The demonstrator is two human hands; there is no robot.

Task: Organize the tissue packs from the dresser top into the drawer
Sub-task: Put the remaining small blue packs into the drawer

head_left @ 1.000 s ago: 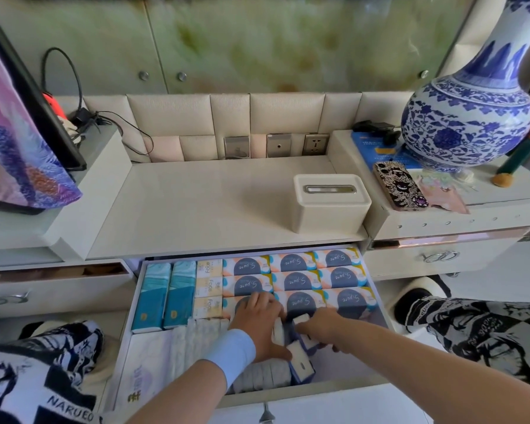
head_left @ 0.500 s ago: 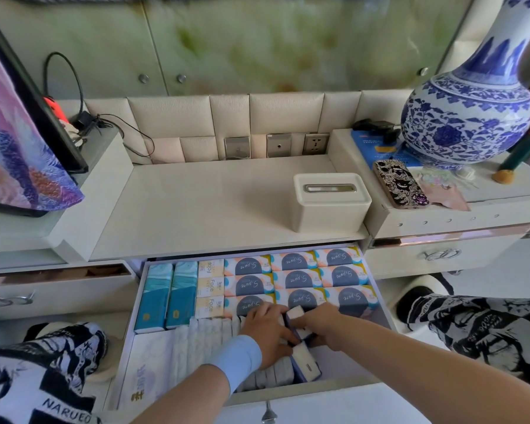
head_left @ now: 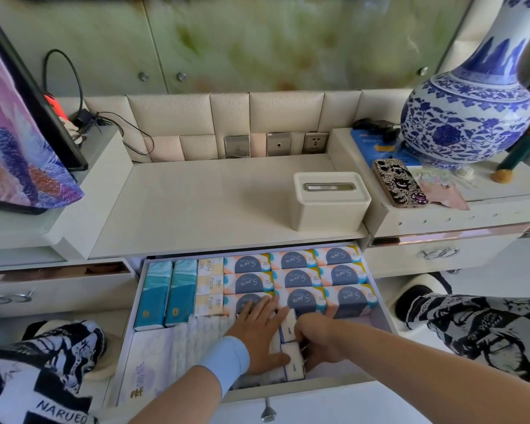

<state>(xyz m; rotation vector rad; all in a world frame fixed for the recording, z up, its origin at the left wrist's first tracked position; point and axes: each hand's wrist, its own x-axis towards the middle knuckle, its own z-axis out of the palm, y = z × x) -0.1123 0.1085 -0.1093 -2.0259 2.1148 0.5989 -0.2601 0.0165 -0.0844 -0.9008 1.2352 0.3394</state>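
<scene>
The open drawer point(head_left: 383, 316) holds rows of tissue packs: several blue-and-orange packs point(head_left: 294, 278) at the back, two teal packs point(head_left: 167, 293) on the left, several cream packs point(head_left: 209, 284) beside them, white packs point(head_left: 202, 335) in front. My left hand point(head_left: 259, 335) lies flat with straight fingers on the white packs, pressing against two small white-and-blue packs point(head_left: 289, 347) standing on edge. My right hand point(head_left: 317, 339) curls round those small packs from the right.
On the dresser top point(head_left: 196, 203) stands a cream tissue box point(head_left: 329, 200). A phone point(head_left: 400, 183) and a big blue-and-white vase point(head_left: 468, 117) sit on the raised right shelf. A screen and cables stand at the left. My knees flank the drawer.
Both hands slid a little toward the drawer's front. The small white-and-blue packs now stand in a tighter line between my hands.
</scene>
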